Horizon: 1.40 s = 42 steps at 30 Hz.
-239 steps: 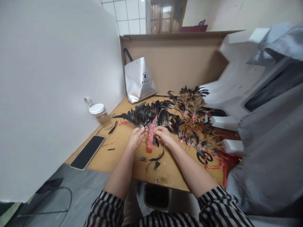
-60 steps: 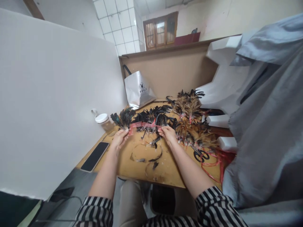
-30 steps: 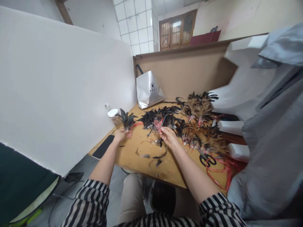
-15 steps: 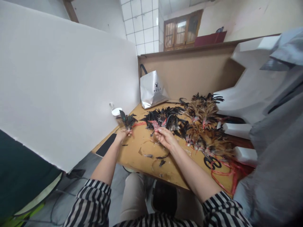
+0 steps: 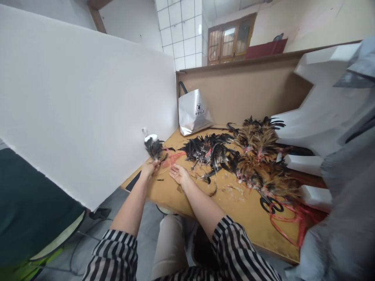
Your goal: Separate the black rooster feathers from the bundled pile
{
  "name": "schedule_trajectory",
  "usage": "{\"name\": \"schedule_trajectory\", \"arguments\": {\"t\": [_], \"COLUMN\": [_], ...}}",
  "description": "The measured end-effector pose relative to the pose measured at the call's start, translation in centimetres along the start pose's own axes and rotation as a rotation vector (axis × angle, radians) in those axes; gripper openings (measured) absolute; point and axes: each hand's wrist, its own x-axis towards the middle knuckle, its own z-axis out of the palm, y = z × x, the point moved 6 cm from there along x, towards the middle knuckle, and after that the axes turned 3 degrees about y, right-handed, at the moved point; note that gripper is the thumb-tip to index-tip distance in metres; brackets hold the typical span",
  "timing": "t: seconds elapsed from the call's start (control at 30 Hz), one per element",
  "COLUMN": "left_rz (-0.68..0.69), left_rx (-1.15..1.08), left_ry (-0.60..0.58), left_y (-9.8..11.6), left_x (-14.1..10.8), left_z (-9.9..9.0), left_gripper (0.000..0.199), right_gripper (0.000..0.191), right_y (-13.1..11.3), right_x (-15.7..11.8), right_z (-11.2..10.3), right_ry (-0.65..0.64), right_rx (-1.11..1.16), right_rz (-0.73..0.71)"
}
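A small bunch of dark feathers (image 5: 154, 149) stands up from my left hand (image 5: 150, 168), which is closed around its base. Red plastic strip (image 5: 173, 157) stretches from beside that bunch toward the larger feather pile, partly see-through and blurred. At the near side of the strip, my right hand (image 5: 178, 174) has its fingers bent, with the strip at the fingertips. A heap of black feathers (image 5: 202, 149) lies just beyond and to the right of my right hand.
Brown feather bunches (image 5: 258, 136) tied with red lie at the right. Black-handled scissors (image 5: 272, 203) and loose red strips (image 5: 301, 222) are near the right edge. A silver bag (image 5: 195, 112) stands at the back. White board (image 5: 96, 97) walls the left; a dark flat object (image 5: 134, 182) lies beneath my left wrist.
My right hand has moved left and closer to my left hand, bringing the red strip near the feather bunch. My left hand still grips the bunch. The view has shifted slightly.
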Motion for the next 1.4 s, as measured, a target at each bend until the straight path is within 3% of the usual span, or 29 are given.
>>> {"name": "schedule_trajectory", "arguments": {"t": [0.07, 0.1, 0.2, 0.37, 0.47, 0.6, 0.73, 1.0, 1.13, 1.3, 1.4], "left_rz": [0.038, 0.045, 0.023, -0.066, -0.101, -0.172, -0.195, -0.196, -0.173, 0.003, 0.034], "left_rx": [-0.023, -0.071, -0.252, -0.455, -0.462, -0.475, -0.504, -0.535, -0.524, -0.509, -0.449], "left_ry": [0.13, 0.14, 0.059, -0.145, -0.272, -0.299, -0.302, -0.251, -0.217, -0.032, -0.106], "left_y": [1.3, 1.8, 2.8, 2.5, 1.8, 0.3, -0.8, -2.3, -0.8, 3.2, 4.2], "left_x": [0.0, -0.2, -0.9, -3.2, -5.1, -6.8, -7.6, -7.0, -5.5, -2.7, -3.0], "left_z": [-1.5, -1.7, -0.7, 3.8, 7.0, 10.2, 12.0, 14.6, 14.2, 10.1, 9.4], "left_gripper": [0.02, 0.019, 0.012, 0.009, 0.011, 0.008, 0.007, 0.001, 0.005, 0.005, 0.003], "right_gripper": [0.005, 0.002, 0.006, 0.016, 0.019, 0.02, 0.019, 0.016, 0.016, 0.015, 0.013], "right_y": [-0.1, -0.4, -2.1, -7.0, -9.9, -12.2, -12.6, -10.8, -10.7, -12.1, -12.4], "right_x": [0.2, 0.0, -1.6, -6.5, -9.2, -11.0, -11.4, -11.7, -12.0, -11.8, -11.7], "right_z": [-0.1, 0.0, 1.0, 0.8, -1.4, -4.9, -6.6, -5.9, -6.4, -7.5, -7.6], "right_ry": [-0.005, -0.018, -0.087, -0.139, -0.14, -0.11, -0.159, -0.313, -0.353, -0.345, -0.375], "right_rx": [-0.014, -0.02, -0.056, -0.257, -0.37, -0.373, -0.278, -0.317, -0.322, -0.179, -0.105], "right_rz": [0.002, -0.004, -0.086, -0.37, -0.507, -0.538, -0.503, -0.419, -0.38, -0.397, -0.388]}}
